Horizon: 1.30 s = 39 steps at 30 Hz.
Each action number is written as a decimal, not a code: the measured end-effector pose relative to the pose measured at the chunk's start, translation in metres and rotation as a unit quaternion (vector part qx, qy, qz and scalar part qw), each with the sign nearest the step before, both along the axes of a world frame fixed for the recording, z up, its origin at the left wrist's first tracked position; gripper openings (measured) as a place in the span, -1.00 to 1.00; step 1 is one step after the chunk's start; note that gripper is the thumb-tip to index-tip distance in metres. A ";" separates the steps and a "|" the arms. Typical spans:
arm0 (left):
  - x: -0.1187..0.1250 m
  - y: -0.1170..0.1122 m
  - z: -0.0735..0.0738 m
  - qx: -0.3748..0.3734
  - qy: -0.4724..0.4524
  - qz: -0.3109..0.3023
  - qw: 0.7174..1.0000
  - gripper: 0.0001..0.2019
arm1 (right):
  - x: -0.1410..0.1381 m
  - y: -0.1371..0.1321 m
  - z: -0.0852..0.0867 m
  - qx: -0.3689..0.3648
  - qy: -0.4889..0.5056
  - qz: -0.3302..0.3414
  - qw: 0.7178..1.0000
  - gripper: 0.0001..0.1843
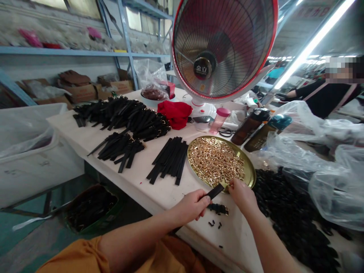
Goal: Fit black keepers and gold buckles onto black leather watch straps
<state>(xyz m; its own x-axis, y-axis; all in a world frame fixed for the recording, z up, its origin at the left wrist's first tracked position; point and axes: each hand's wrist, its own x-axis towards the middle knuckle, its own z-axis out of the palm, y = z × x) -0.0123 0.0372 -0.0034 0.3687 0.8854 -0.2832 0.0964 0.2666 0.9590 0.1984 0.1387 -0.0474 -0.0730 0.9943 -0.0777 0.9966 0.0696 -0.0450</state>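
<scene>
My left hand is closed around a black strap near the table's front edge. My right hand pinches a small gold buckle at the strap's far end. Both hands hover at the near rim of a round brass tray heaped with gold buckles. A finished black piece with a gold buckle lies on the table just below my hands. A few tiny black bits lie beside it.
A neat stack of black straps lies left of the tray, with bigger piles behind. Black pieces and clear plastic bags fill the right. A red-rimmed heater dish, red cloth, bottles and another person are at the back.
</scene>
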 end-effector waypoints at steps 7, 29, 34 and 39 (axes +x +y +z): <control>0.003 0.000 0.004 0.015 -0.012 0.010 1.000 -0.80 | 0.005 -0.008 0.003 0.037 -0.008 -0.019 0.999 -0.74; 0.007 0.029 0.013 0.196 0.208 -0.051 0.957 -0.70 | -0.031 -0.080 0.041 -0.062 0.471 0.049 0.878 -0.81; 0.010 0.022 0.013 0.212 0.264 -0.079 0.938 -0.71 | -0.036 -0.087 0.036 -0.087 0.509 0.017 0.856 -0.87; 0.007 0.017 0.018 0.200 0.291 -0.096 0.931 -0.77 | -0.035 -0.102 0.033 -0.185 0.649 -0.001 0.738 -0.66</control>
<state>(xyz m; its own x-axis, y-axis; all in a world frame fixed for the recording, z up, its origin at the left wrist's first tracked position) -0.0048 0.0538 0.0144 0.4181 0.8965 -0.1469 0.6396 -0.1756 0.7484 0.1632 0.0368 -0.0142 -0.3234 0.9227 -0.2098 0.0963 -0.1885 -0.9773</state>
